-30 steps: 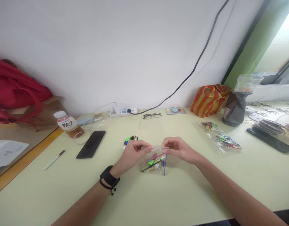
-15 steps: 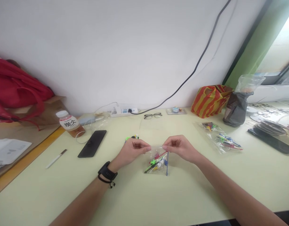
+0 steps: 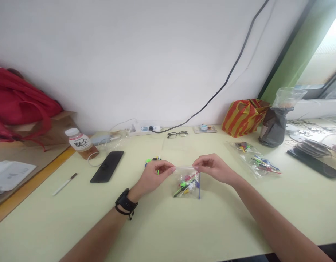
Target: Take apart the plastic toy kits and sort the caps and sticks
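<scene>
A clear plastic bag (image 3: 186,183) with small colourful plastic pieces in it, green, red, blue and yellow among them, hangs between my hands over the table. My left hand (image 3: 157,176) pinches the bag's top left corner between thumb and fingers. At the top right corner, my right hand (image 3: 213,168) pinches the same edge, so the top is stretched straight. Behind my left hand lies a small group of colourful pieces (image 3: 157,159), partly hidden by the fingers. I cannot tell whether the bag's mouth is sealed.
Two more filled clear bags (image 3: 262,165) lie to the right. A black phone (image 3: 107,167), a pen (image 3: 65,184) and a drink bottle (image 3: 82,143) are at left. Glasses (image 3: 178,134) and a power strip (image 3: 144,130) sit by the wall; a striped bag (image 3: 243,118) stands at back right.
My right hand has moved slightly right and up, and the bag has shifted right with it. Its top edge is now pulled wider and straighter between my hands.
</scene>
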### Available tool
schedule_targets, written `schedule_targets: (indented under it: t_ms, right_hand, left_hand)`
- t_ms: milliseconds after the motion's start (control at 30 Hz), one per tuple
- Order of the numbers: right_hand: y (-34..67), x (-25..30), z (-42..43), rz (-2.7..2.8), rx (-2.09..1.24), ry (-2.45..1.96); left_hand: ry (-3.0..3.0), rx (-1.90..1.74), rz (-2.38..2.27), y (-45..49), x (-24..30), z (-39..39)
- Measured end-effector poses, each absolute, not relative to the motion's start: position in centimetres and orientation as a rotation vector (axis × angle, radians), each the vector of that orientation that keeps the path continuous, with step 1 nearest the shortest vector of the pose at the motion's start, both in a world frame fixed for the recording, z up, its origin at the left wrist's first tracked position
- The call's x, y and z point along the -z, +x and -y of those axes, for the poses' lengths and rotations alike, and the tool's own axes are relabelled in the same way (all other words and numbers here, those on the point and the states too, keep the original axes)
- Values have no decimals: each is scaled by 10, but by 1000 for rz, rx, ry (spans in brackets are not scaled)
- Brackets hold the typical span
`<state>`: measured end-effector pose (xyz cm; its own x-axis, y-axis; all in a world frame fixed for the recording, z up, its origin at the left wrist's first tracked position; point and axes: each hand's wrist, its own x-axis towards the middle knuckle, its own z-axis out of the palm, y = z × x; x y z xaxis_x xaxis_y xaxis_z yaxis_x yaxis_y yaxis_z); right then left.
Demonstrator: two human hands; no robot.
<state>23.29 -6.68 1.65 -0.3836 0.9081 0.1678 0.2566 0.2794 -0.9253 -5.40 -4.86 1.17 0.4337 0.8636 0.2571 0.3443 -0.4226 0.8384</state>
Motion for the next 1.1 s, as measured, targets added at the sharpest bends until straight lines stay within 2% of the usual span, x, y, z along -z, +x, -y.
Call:
schedule_targets:
  t_ms: [67,200,267,333,500,733,967,1100]
  right_hand:
    - [242,-15,64,1788,-806,-1155]
    - [265,-8,55,1657,36,-1268]
    - [271,-2,50,1694,302,-1311]
    - [271,5,46,1841,424,-1425]
    - [256,20,40,2274,281,-1842]
    - [255,23,37,2281,236,-1967]
    - [276,29,34,2164,221,-1993]
    - [284,14,43,1934,243,-1730]
  left_hand:
    - [1920,-988,-1051,-55,-10,47]
    - [1814,-1066,-1080,-57,-6,46]
    - [1824,-1075,-1085,-56,-4,46]
    - [1844,-1075,-1086,-56,-4,46]
    - [1840,-1177,-1171,-61,-3,39]
    - [1954,-1472,-1558,-84,2,13]
    - [1967,-1232,-1743,-100,25,-3]
    - [2015,-1134,-1669,-97,31,-2]
